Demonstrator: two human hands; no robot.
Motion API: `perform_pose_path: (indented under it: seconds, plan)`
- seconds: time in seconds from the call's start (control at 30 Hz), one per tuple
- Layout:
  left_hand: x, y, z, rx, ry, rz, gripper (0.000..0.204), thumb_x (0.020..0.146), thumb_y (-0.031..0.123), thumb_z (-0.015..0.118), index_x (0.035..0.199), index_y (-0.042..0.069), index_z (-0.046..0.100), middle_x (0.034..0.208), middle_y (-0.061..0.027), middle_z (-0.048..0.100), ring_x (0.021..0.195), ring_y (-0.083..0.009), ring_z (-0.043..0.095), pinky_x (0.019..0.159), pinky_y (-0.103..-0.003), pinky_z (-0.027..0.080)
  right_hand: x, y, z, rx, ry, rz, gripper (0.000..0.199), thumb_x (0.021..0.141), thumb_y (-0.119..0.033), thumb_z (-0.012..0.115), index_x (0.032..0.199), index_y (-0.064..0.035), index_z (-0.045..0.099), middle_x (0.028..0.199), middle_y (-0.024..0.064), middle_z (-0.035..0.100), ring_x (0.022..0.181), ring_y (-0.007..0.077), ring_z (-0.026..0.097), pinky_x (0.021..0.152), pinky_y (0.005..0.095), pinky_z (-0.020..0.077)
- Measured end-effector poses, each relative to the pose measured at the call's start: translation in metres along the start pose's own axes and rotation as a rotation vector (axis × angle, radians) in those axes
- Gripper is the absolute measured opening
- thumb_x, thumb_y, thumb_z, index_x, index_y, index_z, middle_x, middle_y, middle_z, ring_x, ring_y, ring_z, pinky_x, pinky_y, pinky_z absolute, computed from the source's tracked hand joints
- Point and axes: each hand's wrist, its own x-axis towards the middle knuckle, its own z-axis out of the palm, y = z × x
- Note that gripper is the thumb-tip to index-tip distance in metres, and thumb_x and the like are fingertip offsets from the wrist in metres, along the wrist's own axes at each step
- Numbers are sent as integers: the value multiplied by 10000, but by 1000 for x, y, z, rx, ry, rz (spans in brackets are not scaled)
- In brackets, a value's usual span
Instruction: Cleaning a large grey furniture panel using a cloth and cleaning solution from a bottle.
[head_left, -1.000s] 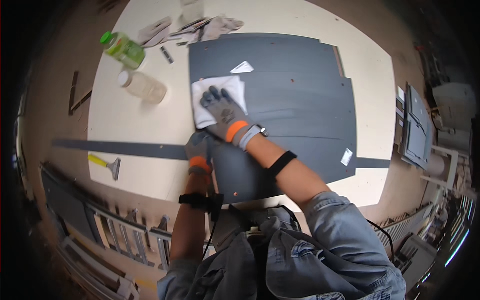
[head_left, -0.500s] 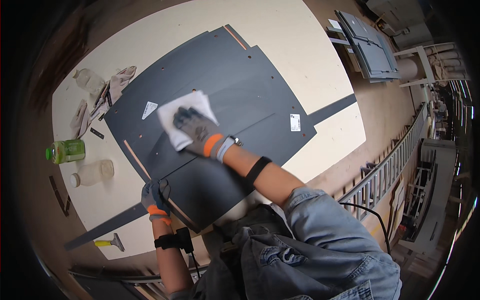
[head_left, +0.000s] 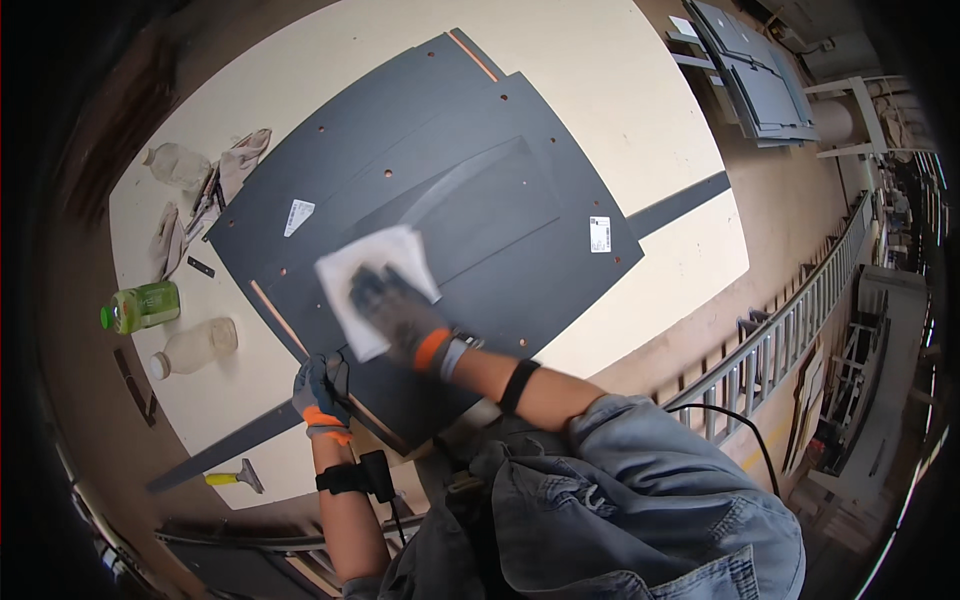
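A large dark grey panel [head_left: 470, 215] with small holes, two white labels and narrow orange-brown strips lies on the pale worktable. My right hand [head_left: 395, 310], in a grey glove with an orange cuff, presses a white cloth [head_left: 365, 245] against the panel's surface, palm down. A curved streak with a different sheen shows on the panel beyond the cloth. My left hand [head_left: 322, 390], gloved alike, has its fingers curled at the panel's near left edge; what lies under the fingers is partly hidden.
On the table's [head_left: 590, 60] left stand a green-capped bottle [head_left: 145, 305] and clear bottles [head_left: 197, 347]. Rags [head_left: 170, 240] and thin tools lie behind them. A yellow-handled scraper [head_left: 235, 477] rests near the front. A ladder [head_left: 775, 315] and stacked panels [head_left: 755, 80] stand to the right.
The right hand and the white cloth have moved nearer to me over the panel. My left hand stays at the panel's edge. The whole view has shifted slightly.
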Motion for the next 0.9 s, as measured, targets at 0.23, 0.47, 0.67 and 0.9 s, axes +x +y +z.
perform_pose_path:
  seconds: [0.23, 0.47, 0.67, 0.9]
  plan:
    - [8, 9, -16, 242, -68, 29, 210, 849, 82, 550, 1033, -19, 554, 936, -139, 618, 820, -252, 642, 696, -341, 572, -34, 11, 22, 159, 116, -117, 557, 794, -195, 484, 1320, -38, 389, 1367, 134, 393, 1349, 272, 264, 1137, 413, 143]
    - [4, 16, -12, 261, -73, 63, 229, 841, 40, 521, 1059, -32, 532, 915, -147, 635, 762, -250, 661, 646, -340, 582, -89, 117, 4, -67, 148, 534, 719, 773, -327, 539, 1369, 4, 309, 1432, 181, 284, 1376, 325, 155, 1135, 434, 77]
    - [-5, 12, -9, 108, -101, -77, 341, 906, 284, 524, 1090, -1, 537, 933, -134, 626, 807, -221, 638, 721, -322, 551, -16, -15, 14, 126, 52, 128, 670, 757, -306, 544, 1335, -20, 364, 1411, 152, 307, 1375, 305, 170, 1141, 424, 71]
    - [6, 12, -61, 1073, -507, 847, 574, 944, 498, 311, 1228, 21, 455, 1000, -84, 612, 926, -199, 587, 797, -316, 484, 36, -107, 11, 298, 26, -85, 608, 798, -341, 535, 1311, -40, 411, 1408, 111, 357, 1370, 266, 201, 1144, 385, 94]
